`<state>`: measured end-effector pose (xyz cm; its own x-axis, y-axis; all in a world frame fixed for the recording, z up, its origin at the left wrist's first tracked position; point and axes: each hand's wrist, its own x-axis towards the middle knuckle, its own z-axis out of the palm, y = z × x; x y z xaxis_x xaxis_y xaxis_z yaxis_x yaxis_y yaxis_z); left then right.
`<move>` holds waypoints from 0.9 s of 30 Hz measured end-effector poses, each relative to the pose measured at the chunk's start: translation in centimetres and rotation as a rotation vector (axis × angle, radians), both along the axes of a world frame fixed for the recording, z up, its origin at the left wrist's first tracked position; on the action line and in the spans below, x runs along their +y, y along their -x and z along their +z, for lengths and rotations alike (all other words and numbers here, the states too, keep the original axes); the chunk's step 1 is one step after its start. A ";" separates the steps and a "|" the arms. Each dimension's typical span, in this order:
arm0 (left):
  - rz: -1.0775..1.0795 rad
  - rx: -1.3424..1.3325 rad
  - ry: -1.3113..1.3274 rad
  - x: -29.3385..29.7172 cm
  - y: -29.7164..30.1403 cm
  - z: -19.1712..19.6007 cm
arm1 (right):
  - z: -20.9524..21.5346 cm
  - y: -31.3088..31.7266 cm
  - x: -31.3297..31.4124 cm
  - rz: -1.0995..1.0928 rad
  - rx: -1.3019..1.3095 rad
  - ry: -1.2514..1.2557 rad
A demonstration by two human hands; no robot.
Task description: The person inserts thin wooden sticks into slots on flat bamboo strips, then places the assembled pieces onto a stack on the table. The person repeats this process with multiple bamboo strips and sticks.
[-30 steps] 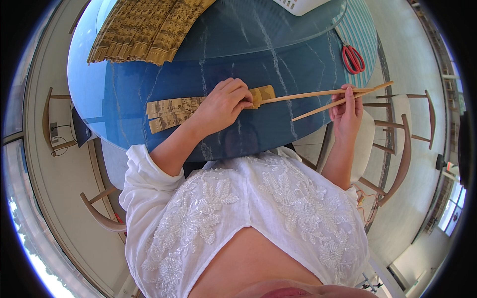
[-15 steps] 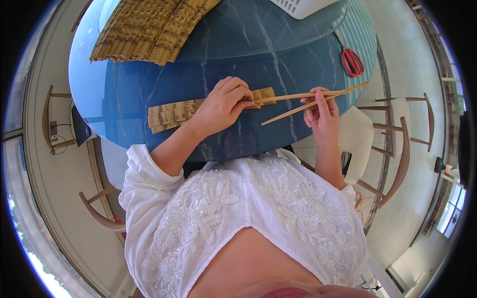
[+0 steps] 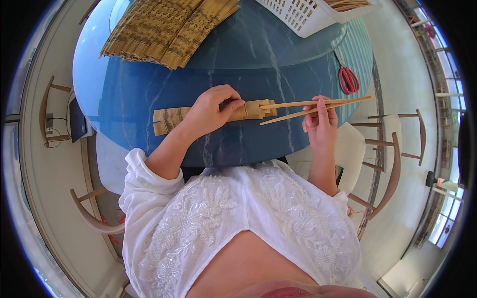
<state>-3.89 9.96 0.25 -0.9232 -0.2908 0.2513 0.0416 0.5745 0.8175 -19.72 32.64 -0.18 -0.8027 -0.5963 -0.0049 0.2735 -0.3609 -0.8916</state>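
Two wooden chopsticks point(image 3: 293, 115) are gripped in my right hand point(image 3: 323, 121), their left tips spread apart. The upper chopstick's tip meets the right end of a brown printed paper sleeve point(image 3: 253, 108); whether it is inside I cannot tell. Several such sleeves lie overlapped in a row on the blue table, with their left ends point(image 3: 166, 120) showing past my wrist. My left hand point(image 3: 211, 110) is over the middle of the row, thumb and fingers pinched together. What they hold, if anything, is hidden.
A large stack of brown paper sleeves point(image 3: 169, 35) lies at the far left of the blue marbled table point(image 3: 233, 144). At the far right stands a white perforated basket point(image 3: 298, 17) with wooden sticks point(image 3: 345, 5). Red-handled scissors point(image 3: 349, 80) lie near the right edge. Chairs point(image 3: 390, 184) surround the table.
My left hand has drawn slightly left and down, uncovering more of the sleeves' right ends. The upper chopstick's tip has shifted slightly right. The view has shifted, showing more of the basket.
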 end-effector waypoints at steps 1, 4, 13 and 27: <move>0.020 -0.003 0.008 0.0 -0.1 0.1 | 0.0 -0.2 -0.2 0.006 0.006 -0.007; 0.060 0.029 0.077 0.1 -0.4 -0.1 | 0.2 -0.6 -1.1 0.023 0.023 -0.019; 0.077 0.169 0.220 0.0 -0.4 0.1 | 0.0 -3.3 -3.7 0.177 0.019 -0.128; 0.149 0.180 0.164 -1.2 -1.2 0.3 | 1.6 -0.9 -2.9 -0.057 0.057 -0.001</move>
<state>-2.72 8.71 0.59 -0.8098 -0.3618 0.4619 0.0828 0.7088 0.7005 -18.85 29.74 1.38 -0.8344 -0.5497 0.0409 0.2017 -0.3735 -0.9054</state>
